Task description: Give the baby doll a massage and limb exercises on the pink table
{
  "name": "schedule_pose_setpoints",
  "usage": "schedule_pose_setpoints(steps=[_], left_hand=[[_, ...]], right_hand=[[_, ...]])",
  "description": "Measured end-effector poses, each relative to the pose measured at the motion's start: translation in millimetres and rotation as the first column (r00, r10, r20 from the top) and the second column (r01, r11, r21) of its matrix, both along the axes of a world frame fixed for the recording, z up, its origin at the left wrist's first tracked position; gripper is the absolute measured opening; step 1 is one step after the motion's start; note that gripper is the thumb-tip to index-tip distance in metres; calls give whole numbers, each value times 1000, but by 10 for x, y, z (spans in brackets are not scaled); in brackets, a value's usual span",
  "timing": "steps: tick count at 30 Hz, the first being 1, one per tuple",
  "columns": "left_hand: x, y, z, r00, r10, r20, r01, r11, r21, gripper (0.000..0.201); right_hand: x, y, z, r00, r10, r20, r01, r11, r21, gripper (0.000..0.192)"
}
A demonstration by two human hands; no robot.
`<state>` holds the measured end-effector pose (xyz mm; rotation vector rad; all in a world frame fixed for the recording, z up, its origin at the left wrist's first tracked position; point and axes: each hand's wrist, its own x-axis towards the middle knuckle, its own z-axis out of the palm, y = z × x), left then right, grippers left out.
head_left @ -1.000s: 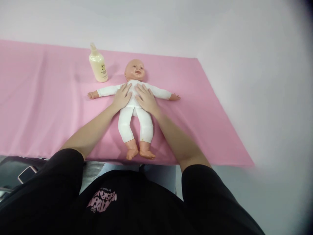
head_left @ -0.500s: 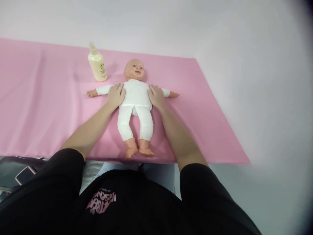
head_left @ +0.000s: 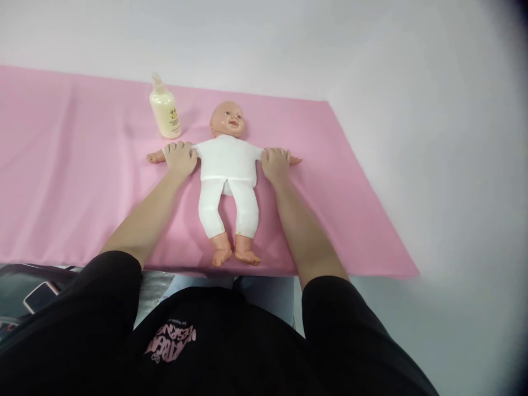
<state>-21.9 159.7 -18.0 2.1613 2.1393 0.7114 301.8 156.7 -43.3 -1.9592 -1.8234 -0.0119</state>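
A baby doll with a white cloth body and bare plastic head, hands and feet lies on its back, arms spread out sideways. My left hand is closed over the doll's arm on the left side, fingers curled across the forearm. On the other side, my right hand wraps over the doll's other arm in the same way. Only the plastic hands and short parts of the white sleeves show beyond my grip. My thumbs lie toward the doll's body; their undersides are hidden.
A pump bottle of pale yellow liquid stands left of the doll's head. Beneath everything is a pink cloth over the table, against a pale wall. A phone lies below the table edge at lower left.
Both my hands have slid outward along the doll's arms, from near the shoulders to the forearms, and the fingers are more curled. The doll and bottle have stayed in place.
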Motion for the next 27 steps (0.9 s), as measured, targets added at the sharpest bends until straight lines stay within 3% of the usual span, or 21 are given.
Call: schedule_pose_setpoints(steps=[7, 14, 22, 27], left_hand=[[-141, 44, 17, 998, 61, -2, -61, 998, -13, 47], [-106, 11, 20, 995, 9, -95, -10, 1000, -3, 47], [-103, 30, -58, 982, -15, 186, 7, 999, 46, 43], [-136, 4, -44, 957, 91, 274, -110, 992, 56, 41]], right_hand=[[154, 30, -22, 991, -122, -49, 122, 993, 2, 49], [136, 35, -34, 982, -150, -118, 152, 988, 8, 47], [140, 65, -64, 895, -320, -310, 325, 945, -39, 45], [233, 154, -167, 895, -304, -327, 330, 944, 26, 48]])
